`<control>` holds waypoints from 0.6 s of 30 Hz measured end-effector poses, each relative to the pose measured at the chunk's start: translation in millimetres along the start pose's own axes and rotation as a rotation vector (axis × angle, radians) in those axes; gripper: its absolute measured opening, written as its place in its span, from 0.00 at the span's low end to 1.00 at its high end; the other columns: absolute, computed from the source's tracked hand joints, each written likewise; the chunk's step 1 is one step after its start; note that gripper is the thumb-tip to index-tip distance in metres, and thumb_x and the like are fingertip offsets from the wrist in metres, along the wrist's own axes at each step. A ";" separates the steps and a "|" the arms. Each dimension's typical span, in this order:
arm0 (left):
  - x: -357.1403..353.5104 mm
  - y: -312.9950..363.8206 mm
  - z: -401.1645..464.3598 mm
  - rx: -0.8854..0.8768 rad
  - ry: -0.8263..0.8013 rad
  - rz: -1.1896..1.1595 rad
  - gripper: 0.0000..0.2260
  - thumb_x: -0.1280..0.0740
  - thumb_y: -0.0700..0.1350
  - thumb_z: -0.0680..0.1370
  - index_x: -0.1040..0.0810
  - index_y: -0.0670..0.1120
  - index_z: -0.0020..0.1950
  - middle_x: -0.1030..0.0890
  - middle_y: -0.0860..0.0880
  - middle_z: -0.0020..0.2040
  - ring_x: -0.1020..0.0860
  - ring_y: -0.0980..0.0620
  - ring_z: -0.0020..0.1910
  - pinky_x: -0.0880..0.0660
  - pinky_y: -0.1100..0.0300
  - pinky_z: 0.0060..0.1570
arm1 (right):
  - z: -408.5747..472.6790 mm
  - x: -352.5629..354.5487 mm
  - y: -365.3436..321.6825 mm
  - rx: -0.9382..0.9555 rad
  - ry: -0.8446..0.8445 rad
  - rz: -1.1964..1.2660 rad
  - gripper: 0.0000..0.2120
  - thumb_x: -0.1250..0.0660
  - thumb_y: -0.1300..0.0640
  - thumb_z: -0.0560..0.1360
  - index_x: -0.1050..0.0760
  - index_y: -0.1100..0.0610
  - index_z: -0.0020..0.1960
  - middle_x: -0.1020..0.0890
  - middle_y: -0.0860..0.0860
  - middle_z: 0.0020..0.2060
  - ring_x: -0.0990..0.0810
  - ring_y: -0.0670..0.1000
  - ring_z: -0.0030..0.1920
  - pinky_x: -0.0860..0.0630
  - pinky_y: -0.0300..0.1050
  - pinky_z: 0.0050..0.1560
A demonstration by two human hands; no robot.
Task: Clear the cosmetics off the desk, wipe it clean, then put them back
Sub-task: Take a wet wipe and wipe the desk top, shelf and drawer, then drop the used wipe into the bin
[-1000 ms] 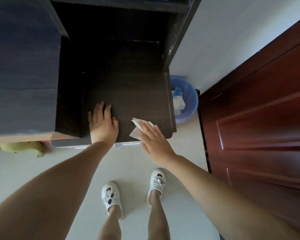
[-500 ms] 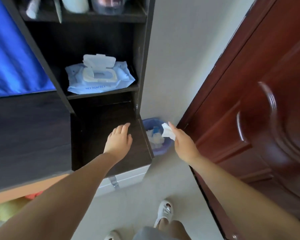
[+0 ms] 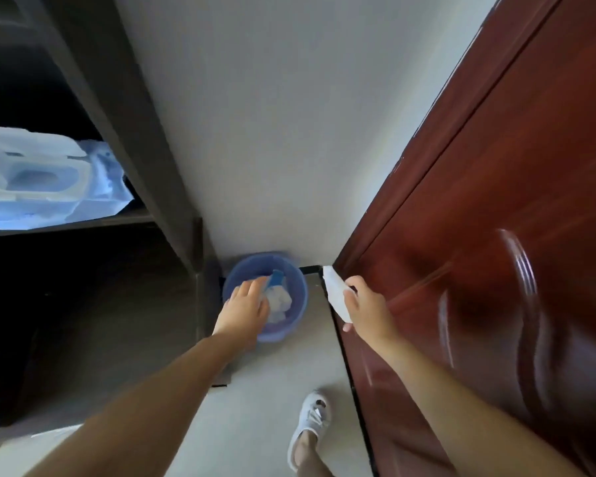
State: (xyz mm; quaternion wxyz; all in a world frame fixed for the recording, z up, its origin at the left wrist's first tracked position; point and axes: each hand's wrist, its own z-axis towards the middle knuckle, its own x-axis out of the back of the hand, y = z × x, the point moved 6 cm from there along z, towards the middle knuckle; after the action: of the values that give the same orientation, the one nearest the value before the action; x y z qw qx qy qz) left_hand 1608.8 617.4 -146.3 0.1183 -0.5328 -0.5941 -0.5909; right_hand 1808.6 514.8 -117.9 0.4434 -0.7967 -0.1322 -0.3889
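Observation:
My right hand (image 3: 367, 304) grips a white wipe (image 3: 334, 292), held in the air to the right of the blue bin (image 3: 298, 297), close to the red door. My left hand (image 3: 245, 309) hangs relaxed with nothing in it, in front of the bin's left side and just past the desk's right edge. The dark desk top (image 3: 117, 321) lies at lower left, bare where I can see it. No cosmetics show in this view.
The bin stands on the floor in the corner and holds crumpled white tissues (image 3: 278, 302). A blue pack of wet wipes (image 3: 45, 180) lies on the shelf above the desk. The red wooden door (image 3: 496, 235) fills the right. My white shoe (image 3: 312, 421) is on the pale floor.
My right hand lifted the wipe off the desk's front edge and carried it right, toward the bin. My left hand left the desk top. The view swung right.

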 end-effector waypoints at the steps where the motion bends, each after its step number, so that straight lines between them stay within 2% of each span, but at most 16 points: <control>1: -14.4 -0.3 5.6 0.051 -0.010 -0.027 0.20 0.43 0.43 0.79 0.38 0.45 0.71 0.31 0.43 0.67 0.33 0.43 0.65 0.34 0.49 0.63 | 12.5 -2.3 9.8 0.001 -0.042 -0.015 0.08 0.47 0.58 0.77 0.30 0.55 0.51 0.20 0.58 0.38 0.22 0.54 0.24 0.25 0.47 0.34; 3: -37.2 -5.6 10.8 0.157 -0.007 -0.093 0.20 0.44 0.43 0.79 0.38 0.46 0.71 0.30 0.43 0.67 0.33 0.43 0.64 0.32 0.49 0.61 | 36.8 -10.4 27.6 -0.029 -0.109 -0.012 0.10 0.46 0.62 0.76 0.28 0.56 0.50 0.21 0.56 0.38 0.24 0.51 0.22 0.27 0.42 0.29; 5: -61.1 -20.2 12.4 0.251 -0.009 -0.125 0.19 0.43 0.43 0.78 0.36 0.45 0.70 0.30 0.42 0.66 0.33 0.42 0.64 0.32 0.49 0.60 | 61.1 -28.4 45.6 -0.090 -0.178 0.027 0.12 0.45 0.65 0.73 0.25 0.57 0.51 0.20 0.56 0.40 0.20 0.54 0.28 0.26 0.38 0.28; 7: -84.0 -39.1 16.5 0.308 -0.017 -0.124 0.19 0.43 0.42 0.78 0.37 0.45 0.70 0.31 0.42 0.66 0.34 0.42 0.65 0.33 0.49 0.60 | 85.2 -56.7 64.5 -0.165 -0.240 0.085 0.15 0.44 0.66 0.72 0.24 0.57 0.52 0.18 0.57 0.42 0.17 0.57 0.37 0.20 0.46 0.38; 9: -111.6 -63.2 26.2 0.359 -0.045 -0.107 0.20 0.43 0.41 0.78 0.38 0.45 0.71 0.32 0.43 0.67 0.35 0.42 0.66 0.34 0.50 0.60 | 109.9 -92.6 81.8 -0.204 -0.290 0.124 0.15 0.43 0.66 0.71 0.24 0.55 0.53 0.18 0.56 0.42 0.17 0.58 0.44 0.20 0.54 0.46; 10: -127.5 -75.3 32.3 0.378 -0.072 -0.098 0.21 0.43 0.41 0.77 0.38 0.45 0.71 0.32 0.43 0.67 0.34 0.42 0.66 0.34 0.51 0.61 | 122.3 -111.8 90.1 -0.213 -0.310 0.130 0.15 0.42 0.66 0.71 0.24 0.55 0.53 0.18 0.57 0.43 0.18 0.58 0.46 0.21 0.52 0.47; 12: -165.6 -104.3 49.4 0.398 -0.091 -0.079 0.21 0.42 0.39 0.76 0.36 0.43 0.69 0.30 0.41 0.65 0.31 0.42 0.64 0.34 0.53 0.60 | 149.3 -153.1 105.7 -0.198 -0.337 0.116 0.15 0.41 0.65 0.72 0.24 0.57 0.56 0.18 0.57 0.45 0.19 0.57 0.47 0.26 0.45 0.42; 14: -205.9 -131.7 73.2 0.335 -0.099 -0.018 0.21 0.39 0.39 0.73 0.34 0.40 0.66 0.24 0.39 0.60 0.26 0.40 0.59 0.29 0.52 0.58 | 178.0 -196.0 121.0 -0.170 -0.361 0.115 0.14 0.39 0.66 0.73 0.23 0.59 0.56 0.20 0.56 0.44 0.21 0.56 0.45 0.28 0.40 0.38; 16: -241.4 -158.5 94.8 0.330 -0.115 0.019 0.20 0.42 0.39 0.71 0.31 0.39 0.62 0.22 0.39 0.56 0.24 0.40 0.55 0.26 0.51 0.54 | 209.6 -240.8 134.4 -0.127 -0.372 0.129 0.13 0.41 0.67 0.74 0.23 0.60 0.55 0.20 0.59 0.44 0.21 0.60 0.48 0.26 0.45 0.44; 18: -263.1 -175.5 112.7 0.302 -0.051 0.056 0.18 0.42 0.38 0.66 0.29 0.40 0.56 0.20 0.41 0.49 0.21 0.41 0.48 0.23 0.52 0.48 | 236.3 -279.2 143.5 -0.063 -0.361 0.105 0.14 0.43 0.66 0.75 0.23 0.59 0.56 0.19 0.61 0.50 0.22 0.61 0.53 0.26 0.50 0.50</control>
State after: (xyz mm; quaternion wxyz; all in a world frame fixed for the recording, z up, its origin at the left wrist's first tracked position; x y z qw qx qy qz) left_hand 1634.6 627.6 -480.9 0.1986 -0.5401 -0.6638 -0.4777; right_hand 1822.1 661.5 -482.1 0.4071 -0.8728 -0.1554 -0.2198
